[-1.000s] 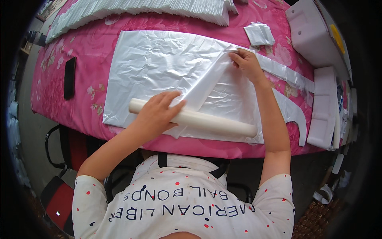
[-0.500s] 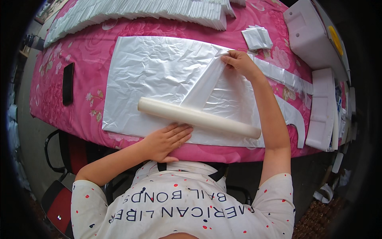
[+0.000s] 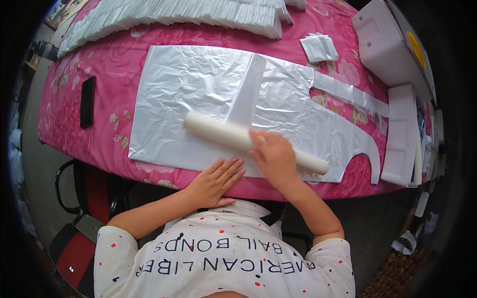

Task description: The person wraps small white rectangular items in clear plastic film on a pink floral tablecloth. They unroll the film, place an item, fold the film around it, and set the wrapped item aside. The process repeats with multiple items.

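A thin white plastic apron (image 3: 179, 89) lies spread on the pink flowered tablecloth, its neck and strap cut-outs toward the right. Across its near part rests a long white tube (image 3: 208, 130), tilted down to the right. A narrow folded flap of film (image 3: 245, 92) stretches from the tube toward the apron's far edge. My right hand (image 3: 275, 158), slightly blurred, is closed round the tube near its middle. With fingers stretched out, my left hand (image 3: 214, 183) lies flat on the apron's near edge, left of the right hand and apart from the tube.
Along the far side runs a long row of folded white plastic pieces (image 3: 174, 14). A small folded pile (image 3: 319, 47) sits at the far right. White foam boxes (image 3: 382, 44) border the right end. A black phone (image 3: 87, 102) lies at left; a red-and-black chair (image 3: 92, 193) stands below.
My right hand has let go of the film at the far edge and come back to the tube. The flap now leans further left. The tube has shifted slightly; my left hand stays nearly in place.
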Action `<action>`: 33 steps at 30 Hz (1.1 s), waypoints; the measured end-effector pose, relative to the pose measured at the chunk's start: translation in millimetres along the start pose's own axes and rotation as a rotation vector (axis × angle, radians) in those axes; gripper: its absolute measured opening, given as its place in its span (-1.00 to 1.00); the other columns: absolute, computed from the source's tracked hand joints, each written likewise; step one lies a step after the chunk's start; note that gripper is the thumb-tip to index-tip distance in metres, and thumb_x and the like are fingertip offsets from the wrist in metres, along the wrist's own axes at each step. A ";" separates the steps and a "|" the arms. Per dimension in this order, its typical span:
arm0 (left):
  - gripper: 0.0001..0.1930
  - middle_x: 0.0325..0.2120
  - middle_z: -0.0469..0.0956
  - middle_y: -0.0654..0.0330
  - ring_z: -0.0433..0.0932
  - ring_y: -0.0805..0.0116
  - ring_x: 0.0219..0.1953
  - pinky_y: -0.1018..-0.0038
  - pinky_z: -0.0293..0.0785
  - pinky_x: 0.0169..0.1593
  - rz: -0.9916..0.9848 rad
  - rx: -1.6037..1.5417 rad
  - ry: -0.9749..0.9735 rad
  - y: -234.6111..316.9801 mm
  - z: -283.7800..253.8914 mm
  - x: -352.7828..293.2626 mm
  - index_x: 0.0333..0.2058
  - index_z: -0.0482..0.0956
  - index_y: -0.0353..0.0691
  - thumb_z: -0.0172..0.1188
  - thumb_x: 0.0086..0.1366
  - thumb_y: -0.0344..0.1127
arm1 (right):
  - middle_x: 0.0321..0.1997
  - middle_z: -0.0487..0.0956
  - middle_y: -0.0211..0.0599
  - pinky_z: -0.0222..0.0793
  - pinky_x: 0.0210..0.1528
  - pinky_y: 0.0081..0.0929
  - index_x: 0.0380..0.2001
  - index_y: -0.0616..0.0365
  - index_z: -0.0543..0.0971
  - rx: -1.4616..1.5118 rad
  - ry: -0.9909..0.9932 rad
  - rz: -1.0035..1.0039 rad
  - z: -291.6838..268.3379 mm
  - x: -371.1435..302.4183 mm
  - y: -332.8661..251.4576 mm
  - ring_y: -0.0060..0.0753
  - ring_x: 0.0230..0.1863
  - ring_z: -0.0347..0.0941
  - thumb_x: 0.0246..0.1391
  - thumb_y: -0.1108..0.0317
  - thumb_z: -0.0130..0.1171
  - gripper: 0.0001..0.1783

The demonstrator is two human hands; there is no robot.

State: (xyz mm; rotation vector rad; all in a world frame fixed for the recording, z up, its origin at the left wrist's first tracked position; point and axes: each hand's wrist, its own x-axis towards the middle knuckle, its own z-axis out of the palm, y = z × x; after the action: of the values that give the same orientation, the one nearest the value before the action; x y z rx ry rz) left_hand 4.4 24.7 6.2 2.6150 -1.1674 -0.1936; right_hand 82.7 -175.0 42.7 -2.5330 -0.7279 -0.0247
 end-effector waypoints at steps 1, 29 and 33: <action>-0.18 0.24 0.03 -0.08 -0.06 0.05 0.31 0.18 -0.24 0.31 -0.002 0.005 -0.011 0.7 -0.6 -0.5 0.16 0.16 -0.36 -0.13 0.15 0.25 | -0.15 0.50 -0.20 0.28 -0.05 -0.24 0.00 0.06 0.44 -0.052 0.065 0.007 -4.9 2.1 11.5 -0.10 -0.12 0.39 -0.13 0.33 0.21 -0.48; -0.20 0.27 -0.04 0.00 -0.12 0.12 0.33 0.20 -0.24 0.31 -0.062 0.043 -0.009 20.8 8.5 9.2 0.21 0.11 -0.28 -0.05 0.14 0.19 | -0.13 0.51 -0.26 0.17 0.02 -0.26 -0.06 0.04 0.49 -0.120 0.268 -0.209 16.7 111.6 49.0 -0.20 -0.12 0.37 -0.17 0.43 0.17 -0.53; -0.23 0.27 -0.04 0.00 -0.10 0.12 0.32 0.22 -0.20 0.31 -0.027 -0.008 0.020 17.1 8.8 7.5 0.20 0.11 -0.30 0.00 0.15 0.10 | -0.14 0.52 -0.27 0.16 0.05 -0.27 -0.05 -0.02 0.50 -0.063 0.259 -0.184 17.6 144.8 65.1 -0.21 -0.12 0.38 -0.17 0.41 0.20 -0.52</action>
State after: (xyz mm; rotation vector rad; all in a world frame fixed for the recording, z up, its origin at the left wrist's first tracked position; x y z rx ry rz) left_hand -4.8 6.5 2.8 2.6207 -1.1225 -0.1766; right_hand 237.4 -143.0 19.1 -2.4500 -0.8617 -0.4365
